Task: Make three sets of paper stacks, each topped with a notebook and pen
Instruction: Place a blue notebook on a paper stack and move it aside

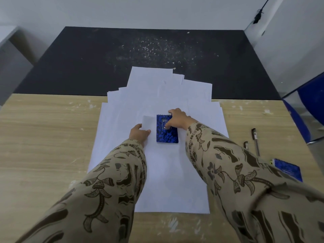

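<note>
Both hands on the papers (122,163): right hand (177,120) gripping blue notebook (167,132), left hand (139,134) pinching a white sheet (149,122) beside it.

No text can be read. A pale framed label is seen on the cover of the blue notebook (167,129), but its print is too small and blurred. A white label on the pen (255,136) is likewise illegible.
</note>
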